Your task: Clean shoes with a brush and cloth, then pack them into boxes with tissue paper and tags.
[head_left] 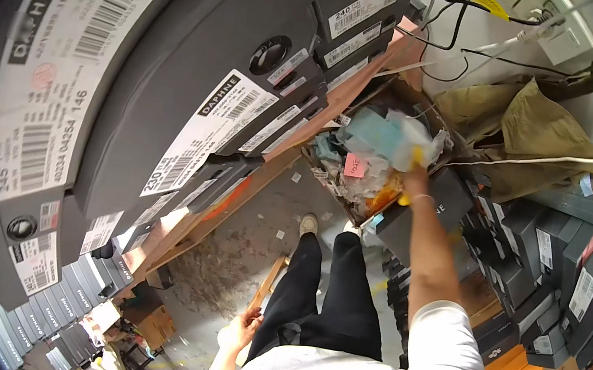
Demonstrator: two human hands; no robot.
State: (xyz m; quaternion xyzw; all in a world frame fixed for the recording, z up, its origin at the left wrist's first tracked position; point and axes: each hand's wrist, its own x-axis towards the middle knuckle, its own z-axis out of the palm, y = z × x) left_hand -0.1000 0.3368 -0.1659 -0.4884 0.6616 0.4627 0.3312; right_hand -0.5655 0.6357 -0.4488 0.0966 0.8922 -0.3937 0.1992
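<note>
Packing scraps [374,134] heaped in one carton [427,103] risked spilling, I judged, if pushed sideways; one pink note [354,165] lay on top. Two hands: right hand [415,182] blurred at carton's right side, grip untellable; left hand [238,329] well below-left of carton, fingers curled, hold unclear.

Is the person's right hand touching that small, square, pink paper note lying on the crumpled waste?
Apart. The head view shows pale crumpled wrapping between the right hand and the pink note, which lies to the hand's left.
</note>
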